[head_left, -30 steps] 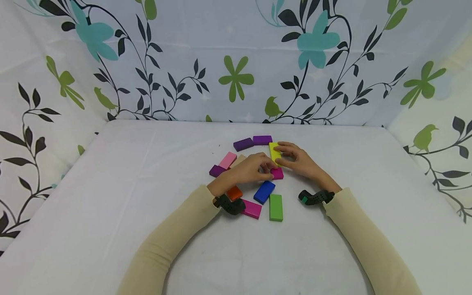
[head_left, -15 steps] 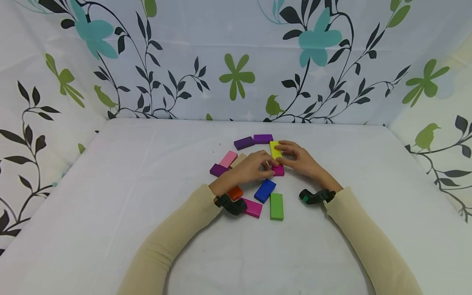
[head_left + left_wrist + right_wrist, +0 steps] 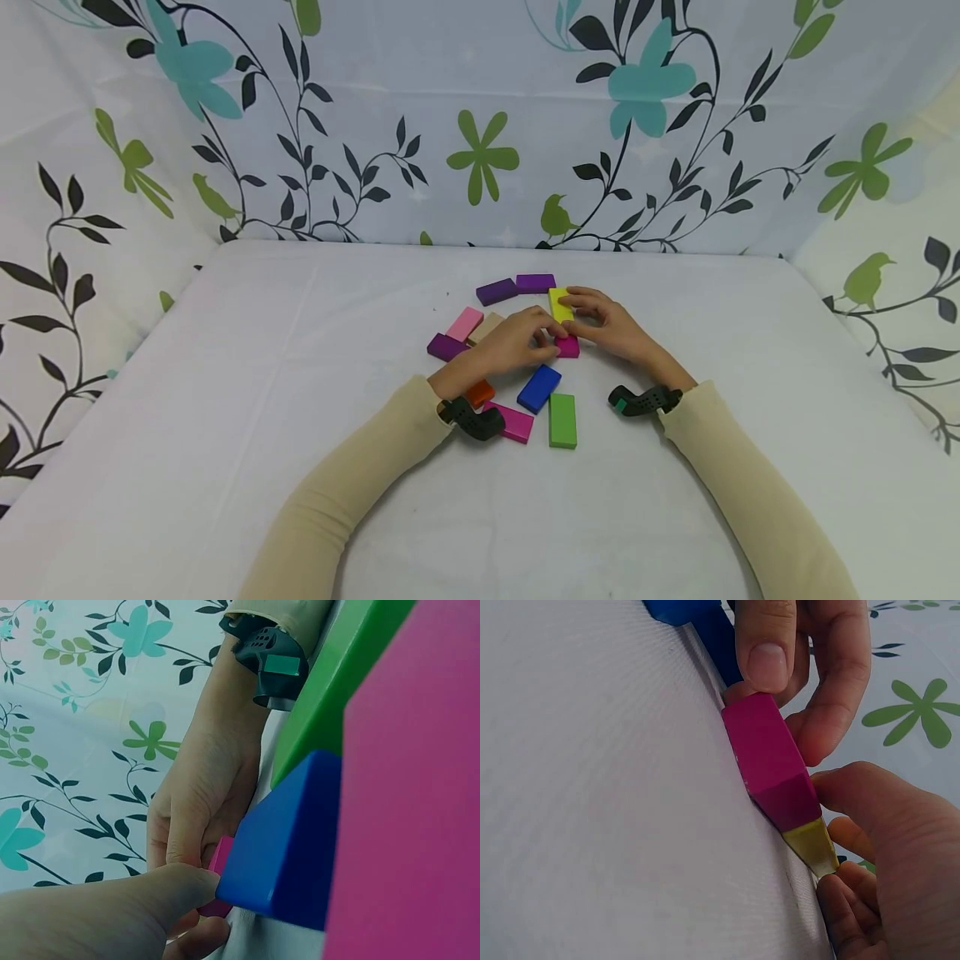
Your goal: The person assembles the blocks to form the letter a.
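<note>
In the head view, my left hand [image 3: 519, 340] pinches a magenta block [image 3: 567, 346] between thumb and fingers. My right hand [image 3: 611, 323] holds the long side of a yellow block [image 3: 558, 305], thumb near the corner where the yellow and magenta blocks meet. The right wrist view shows the magenta block [image 3: 771, 754] lying end to end with the yellow block [image 3: 814, 846], the left thumb and fingers at its other end. The left hand hides part of the magenta block from above. A blue block [image 3: 538, 388] lies just below the left fingers.
Two purple blocks [image 3: 497, 292] lie behind the hands. Pink [image 3: 465, 323], tan [image 3: 484, 327] and dark purple [image 3: 446, 346] blocks sit left. Orange [image 3: 480, 392] and another magenta block [image 3: 516, 423] lie by the left wrist, partly covered. A green block [image 3: 562, 421] is nearest the body.
The magenta block under my left fingers has shifted slightly away from the body, toward the yellow block. Both hands otherwise keep almost the same places.
</note>
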`<state>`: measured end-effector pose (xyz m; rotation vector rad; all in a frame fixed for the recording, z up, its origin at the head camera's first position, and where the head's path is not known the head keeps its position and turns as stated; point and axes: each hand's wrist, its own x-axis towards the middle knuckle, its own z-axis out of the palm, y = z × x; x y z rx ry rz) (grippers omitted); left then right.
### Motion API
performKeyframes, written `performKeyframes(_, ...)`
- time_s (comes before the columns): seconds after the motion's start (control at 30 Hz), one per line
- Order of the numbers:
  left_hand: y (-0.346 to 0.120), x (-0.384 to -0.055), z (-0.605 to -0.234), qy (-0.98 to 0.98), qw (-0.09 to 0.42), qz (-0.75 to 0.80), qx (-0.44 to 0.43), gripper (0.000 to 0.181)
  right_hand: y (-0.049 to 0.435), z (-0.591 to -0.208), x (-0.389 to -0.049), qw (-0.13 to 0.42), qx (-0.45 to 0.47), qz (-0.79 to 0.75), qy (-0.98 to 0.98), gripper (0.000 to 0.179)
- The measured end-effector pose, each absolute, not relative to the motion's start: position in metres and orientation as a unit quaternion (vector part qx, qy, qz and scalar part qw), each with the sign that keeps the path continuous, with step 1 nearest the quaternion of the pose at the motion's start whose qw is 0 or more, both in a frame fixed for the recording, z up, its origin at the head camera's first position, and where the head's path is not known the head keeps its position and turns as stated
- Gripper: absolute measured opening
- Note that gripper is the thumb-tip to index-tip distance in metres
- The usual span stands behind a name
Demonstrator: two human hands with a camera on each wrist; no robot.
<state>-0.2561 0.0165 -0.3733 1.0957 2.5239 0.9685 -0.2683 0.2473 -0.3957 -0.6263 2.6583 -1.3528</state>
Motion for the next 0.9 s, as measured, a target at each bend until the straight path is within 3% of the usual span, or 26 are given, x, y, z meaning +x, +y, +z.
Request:
performKeyframes(0.2,0.016,-0.257,-0.373,0.86,0.11,0.328,0.376,0.031,0.246,-0.396,-0.27,0.044,-0.209,-0.44,0.872,0.047)
performKeyframes(0.47,0.014,-0.256,-0.367,0.847,0.146,0.346,0.377,0.031,0.248,-0.397,-0.267,0.043,-0.213,-0.436,0.873,0.046)
performKeyframes(0.9,0.007,-0.253,-0.358,0.862,0.128,0.33,0.363,0.031,0.248,-0.399,-0.268,0.039,-0.21,-0.437,0.874,0.047)
